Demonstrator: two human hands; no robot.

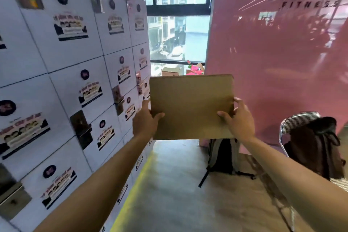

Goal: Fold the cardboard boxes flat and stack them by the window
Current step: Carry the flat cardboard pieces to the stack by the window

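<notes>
Head view: both arms reach toward 12 o'clock. Left hand (145,122) grips the flat box (191,106) by its left edge, thumb curled over the front; right hand (239,118) pinches its right edge. Held upright in the aisle. Backpack (222,158) at 1 o'clock, chair (293,120) at 2. Beyond, more cardboard (170,71) below the window (178,15) at 12.
</notes>
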